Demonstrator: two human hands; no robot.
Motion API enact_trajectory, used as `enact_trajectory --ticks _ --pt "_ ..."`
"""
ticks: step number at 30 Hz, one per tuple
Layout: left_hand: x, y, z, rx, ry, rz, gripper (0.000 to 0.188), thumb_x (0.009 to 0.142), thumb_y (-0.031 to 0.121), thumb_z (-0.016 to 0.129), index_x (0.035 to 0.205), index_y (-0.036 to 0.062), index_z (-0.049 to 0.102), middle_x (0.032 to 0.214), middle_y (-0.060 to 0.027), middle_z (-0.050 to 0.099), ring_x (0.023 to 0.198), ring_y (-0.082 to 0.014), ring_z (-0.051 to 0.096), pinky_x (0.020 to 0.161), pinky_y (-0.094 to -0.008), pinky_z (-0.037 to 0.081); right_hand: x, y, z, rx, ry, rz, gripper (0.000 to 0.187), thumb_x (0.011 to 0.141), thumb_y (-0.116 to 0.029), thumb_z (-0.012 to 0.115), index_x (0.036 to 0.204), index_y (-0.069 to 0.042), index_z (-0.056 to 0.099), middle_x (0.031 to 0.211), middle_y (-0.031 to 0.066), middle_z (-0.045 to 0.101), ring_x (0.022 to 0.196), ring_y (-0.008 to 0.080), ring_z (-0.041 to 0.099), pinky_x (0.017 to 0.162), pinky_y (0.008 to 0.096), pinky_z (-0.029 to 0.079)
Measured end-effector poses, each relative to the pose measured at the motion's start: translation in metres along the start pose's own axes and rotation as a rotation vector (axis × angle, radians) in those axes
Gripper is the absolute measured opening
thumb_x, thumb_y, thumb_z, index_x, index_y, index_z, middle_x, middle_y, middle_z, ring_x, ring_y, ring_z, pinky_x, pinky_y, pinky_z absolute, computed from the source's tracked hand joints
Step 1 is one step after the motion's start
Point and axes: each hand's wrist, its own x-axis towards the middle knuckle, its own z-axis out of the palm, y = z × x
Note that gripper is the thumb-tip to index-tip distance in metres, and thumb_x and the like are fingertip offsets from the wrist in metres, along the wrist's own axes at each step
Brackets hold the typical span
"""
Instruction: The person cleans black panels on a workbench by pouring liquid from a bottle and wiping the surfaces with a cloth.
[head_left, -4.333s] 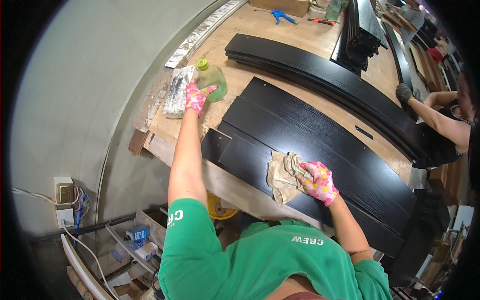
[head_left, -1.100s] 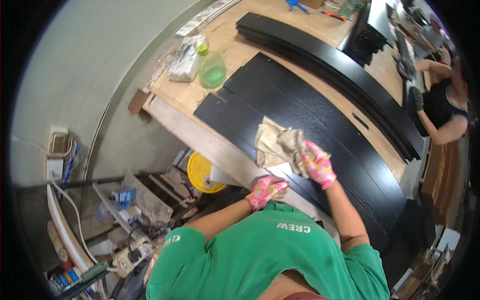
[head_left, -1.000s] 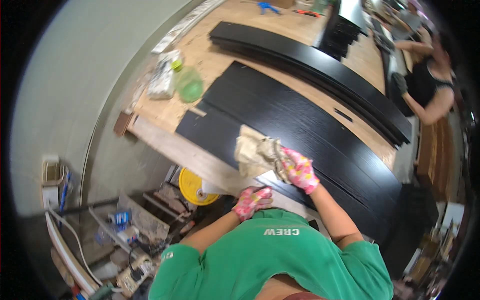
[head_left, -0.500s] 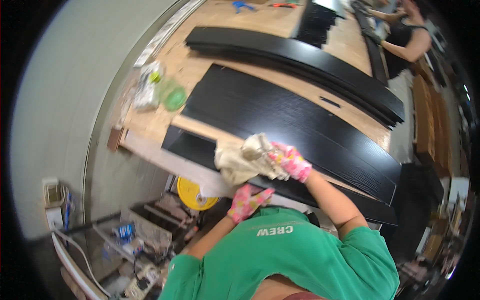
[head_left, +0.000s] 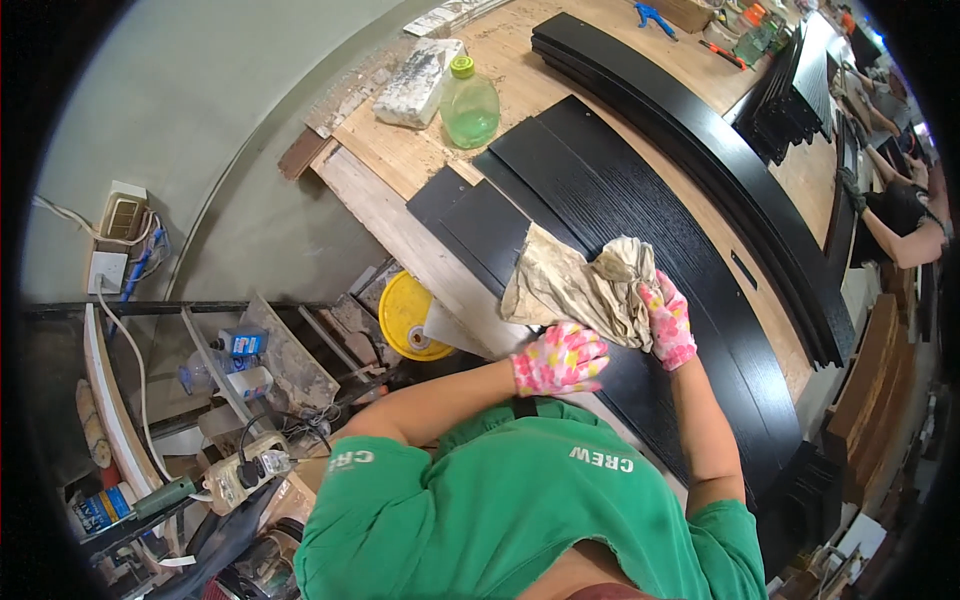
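A stained cream rag (head_left: 575, 285) lies crumpled across the near black boards. My right hand (head_left: 668, 320), in a pink floral glove, is closed on the rag's right side. My left hand (head_left: 562, 360), gloved the same way, rests at the near edge of the black boards, just below the rag. Its fingers lie outstretched and hold nothing. Under the rag are a narrow black board (head_left: 475, 225) and, beyond it, a wider black board with a wood-grain surface (head_left: 640, 190).
A stack of black boards (head_left: 690, 150) lies farther back on the wooden table (head_left: 520, 75). Left of the boards stand a green bottle (head_left: 470, 110) and a white block (head_left: 420, 82). A yellow bucket lid (head_left: 410, 315) is below the table edge. Another person's arm (head_left: 905, 235) shows at right.
The view has turned, swinging the table contents round. The rag now spreads wider over the boards, still in my right hand. My left hand has come up to the board edge, its fingers straighter.
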Motion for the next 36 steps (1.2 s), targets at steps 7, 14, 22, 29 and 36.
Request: enact_trajectory --ticks 7,14,22,29,36 --pt "-0.019 -0.017 -0.004 0.143 -0.227 0.096 0.05 0.068 0.034 0.067 0.112 0.0137 0.06 0.113 -0.004 0.058 0.103 -0.0197 0.056 0.087 -0.0376 0.044 -0.009 0.044 -0.004 -0.522 0.028 -0.135 0.036 0.087 -0.014 0.06 0.119 0.001 0.056 0.105 0.0138 0.066 0.098 0.0194 0.061 0.086 0.0303 0.046" --pt "-0.014 -0.025 -0.009 0.079 -0.229 0.188 0.042 0.076 0.038 0.062 0.11 0.0142 0.061 0.108 -0.003 0.06 0.102 -0.0198 0.057 0.086 -0.0354 0.044 -0.011 0.012 0.006 -0.492 -0.091 -0.057 0.035 0.088 -0.016 0.059 0.118 0.002 0.056 0.104 0.0112 0.066 0.095 0.0156 0.06 0.085 0.0278 0.045" --pt "0.021 -0.01 -0.026 0.341 -0.399 0.267 0.036 0.083 0.021 0.049 0.118 0.0143 0.057 0.109 -0.0077 0.059 0.102 -0.0244 0.056 0.085 -0.0372 0.044 -0.006 0.016 -0.001 -0.301 -0.142 0.072 0.036 0.089 -0.016 0.059 0.121 0.001 0.054 0.104 0.0061 0.064 0.093 0.0105 0.057 0.083 0.0264 0.046" --pt "0.035 -0.023 -0.026 0.163 -0.62 0.212 0.032 0.084 0.02 0.053 0.114 0.0117 0.06 0.111 -0.0146 0.059 0.101 -0.0322 0.057 0.085 -0.0415 0.047 -0.004 0.003 0.004 -0.478 -0.147 0.0 0.036 0.088 -0.014 0.06 0.12 0.002 0.054 0.103 0.0065 0.064 0.092 0.0092 0.056 0.082 0.0253 0.046" --pt "0.062 -0.04 -0.042 -0.42 -0.624 -0.308 0.036 0.085 0.038 0.055 0.106 0.0093 0.061 0.082 -0.0132 0.064 0.08 -0.0277 0.062 0.075 -0.0455 0.047 -0.004 0.002 0.009 -0.247 -0.196 0.073 0.035 0.088 -0.014 0.06 0.118 0.003 0.055 0.102 0.0064 0.065 0.092 0.0102 0.057 0.082 0.0258 0.046"
